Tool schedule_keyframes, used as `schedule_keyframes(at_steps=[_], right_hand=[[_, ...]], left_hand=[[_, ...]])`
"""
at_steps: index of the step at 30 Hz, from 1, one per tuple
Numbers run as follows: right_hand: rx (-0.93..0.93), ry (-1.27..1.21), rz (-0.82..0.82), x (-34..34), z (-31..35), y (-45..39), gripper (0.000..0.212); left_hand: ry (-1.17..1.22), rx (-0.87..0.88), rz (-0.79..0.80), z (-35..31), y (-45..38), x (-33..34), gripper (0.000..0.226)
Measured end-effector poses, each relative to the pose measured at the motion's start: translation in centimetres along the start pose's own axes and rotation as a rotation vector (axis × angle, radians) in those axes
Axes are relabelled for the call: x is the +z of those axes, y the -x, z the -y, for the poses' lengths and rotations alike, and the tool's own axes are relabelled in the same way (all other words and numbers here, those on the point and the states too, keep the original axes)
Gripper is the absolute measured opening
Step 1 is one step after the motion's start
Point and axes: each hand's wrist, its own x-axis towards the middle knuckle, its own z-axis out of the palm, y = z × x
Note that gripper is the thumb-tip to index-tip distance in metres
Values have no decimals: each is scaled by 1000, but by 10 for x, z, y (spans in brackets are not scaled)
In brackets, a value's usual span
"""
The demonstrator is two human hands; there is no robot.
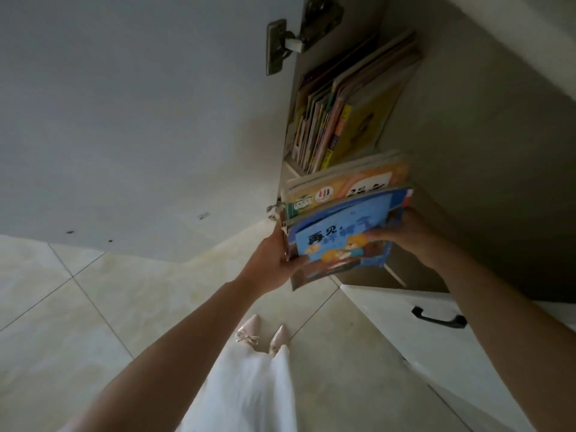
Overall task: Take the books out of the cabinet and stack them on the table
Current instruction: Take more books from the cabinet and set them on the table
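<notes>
A bundle of thin picture books [346, 222], a blue cover on top and an orange one behind it, is held in front of the open cabinet [467, 135]. My left hand [274, 260] grips the bundle's left edge from below. My right hand [402, 229] holds the right edge, its thumb on the blue cover. More books [339, 120] stand upright in a row on the cabinet shelf just behind the bundle. The table is out of view.
The open cabinet door [140, 120] with metal hinges [277, 46] fills the left. A white drawer front with a black handle [438, 318] juts out at lower right. Pale floor tiles [62, 322], my white skirt and pink shoes [261, 335] are below.
</notes>
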Motion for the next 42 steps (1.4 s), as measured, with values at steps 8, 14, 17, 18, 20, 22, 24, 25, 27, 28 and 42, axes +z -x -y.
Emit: schedule_keyframes(at_steps=[8,14,17,18,20,22,24,25,27,28,42], right_hand=[[-21,-205,59,69,45,112,55],[-153,-164,47,130,99,191,32],[-210,-87,26,163,119,229,43],[-246,-83,49,179,127,244,50],[-311,-102,105,197,135,268,69],[-415,-31,195,224,141,293,81],[-506,107,239,248,145,311,82],[-550,173,248,261,148,320,80],[-640,278,250,292,151,341,75],[-675,315,257,307,153,353,74],[-908,546,793,540,153,501,64]], left_hand=[[494,-246,-357,-58,143,-60,48],[765,-323,-552,-100,252,-97,54],[791,-291,-642,-104,299,-106,50],[784,-272,-688,-104,320,-112,49],[732,-248,-735,-101,346,-115,49],[689,-228,-813,-91,385,-121,50],[616,-212,-870,-79,420,-121,57],[585,-201,-899,-74,439,-121,61],[528,-172,-970,-62,481,-121,67],[495,-166,-1005,-55,502,-120,69],[471,-463,-1631,8,771,-93,61]])
